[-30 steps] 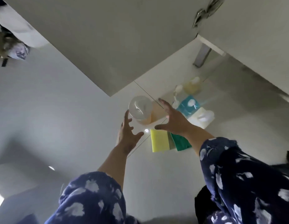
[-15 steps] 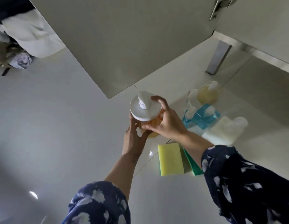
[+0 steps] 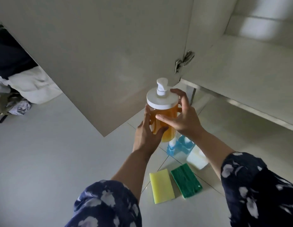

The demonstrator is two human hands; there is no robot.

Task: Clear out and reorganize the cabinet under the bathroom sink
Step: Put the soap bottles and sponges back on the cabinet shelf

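Both hands hold a pump dispenser bottle point(image 3: 162, 117) up off the tiled floor point(image 3: 44, 153), in front of the open cabinet door point(image 3: 101, 54). The bottle is a clear cylinder nearly full of amber-orange liquid, capped by a wide white disc lid with a short white pump head point(image 3: 161, 86) whose nozzle points down toward the lid. It stands roughly upright. The left hand point(image 3: 146, 133) cups the lower left side, fingers together and curled round the wall. The right hand point(image 3: 183, 113) wraps the upper right side, fingers spread, thumb across the front and a fingertip on the lid's rim. Below, on the floor, stand a blue bottle point(image 3: 183, 147) and a white container point(image 3: 197, 158), with a yellow sponge point(image 3: 161, 185) and a green scouring pad point(image 3: 185, 180) lying side by side nearer the person.
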